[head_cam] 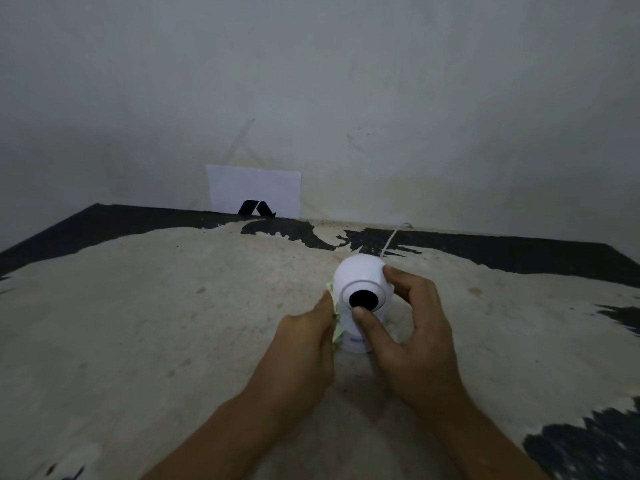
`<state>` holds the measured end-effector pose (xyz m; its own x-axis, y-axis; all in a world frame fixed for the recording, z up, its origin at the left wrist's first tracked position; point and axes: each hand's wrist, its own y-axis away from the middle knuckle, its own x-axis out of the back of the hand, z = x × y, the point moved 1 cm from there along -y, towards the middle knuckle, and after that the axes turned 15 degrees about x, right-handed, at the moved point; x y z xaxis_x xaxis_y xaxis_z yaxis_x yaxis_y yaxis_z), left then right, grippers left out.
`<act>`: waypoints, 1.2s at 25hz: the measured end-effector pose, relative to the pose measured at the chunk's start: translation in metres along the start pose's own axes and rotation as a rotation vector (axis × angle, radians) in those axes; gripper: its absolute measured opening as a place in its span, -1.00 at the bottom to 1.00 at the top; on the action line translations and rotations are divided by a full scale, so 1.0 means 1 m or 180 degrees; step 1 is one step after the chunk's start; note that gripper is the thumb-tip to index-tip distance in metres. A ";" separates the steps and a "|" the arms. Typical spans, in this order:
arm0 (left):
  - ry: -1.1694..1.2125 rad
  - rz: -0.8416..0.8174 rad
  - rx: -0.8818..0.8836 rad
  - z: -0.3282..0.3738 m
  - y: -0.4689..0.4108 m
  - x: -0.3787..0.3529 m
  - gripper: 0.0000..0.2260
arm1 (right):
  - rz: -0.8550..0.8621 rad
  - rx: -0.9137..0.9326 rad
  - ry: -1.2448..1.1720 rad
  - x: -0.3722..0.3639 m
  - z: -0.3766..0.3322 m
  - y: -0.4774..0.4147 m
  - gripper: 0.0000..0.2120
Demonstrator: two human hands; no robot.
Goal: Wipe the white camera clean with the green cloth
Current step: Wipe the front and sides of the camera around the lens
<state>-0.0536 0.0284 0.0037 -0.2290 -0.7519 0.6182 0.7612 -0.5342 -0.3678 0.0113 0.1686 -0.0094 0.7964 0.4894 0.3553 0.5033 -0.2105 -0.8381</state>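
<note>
Between my two hands, the white camera (360, 282) stands on the worn tabletop (173, 323), my right hand (412, 327) pinching its round head steady so my left hand (304, 344), fingers closed on the green cloth (335, 320), can rub its side.

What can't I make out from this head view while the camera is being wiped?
- Green cloth: mostly hidden behind the left hand; only an edge shows.
- White camera: its left side sits behind cloth and hand; the base lettering is too blurred to read.
- White cable: its far end drops behind the table edge.
- Right hand: thumb covers the lens's lower rim.
</note>
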 end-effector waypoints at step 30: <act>0.1009 -0.1310 0.0505 0.028 -0.089 0.036 -0.70 | -0.0042 -0.0025 0.0165 -0.002 0.001 -0.001 -0.55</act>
<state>-0.1121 0.0596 0.0783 -0.6806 -0.5858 0.4401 0.6467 -0.7626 -0.0149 0.0092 0.1691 -0.0096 0.8059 0.4477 0.3875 0.5164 -0.2112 -0.8299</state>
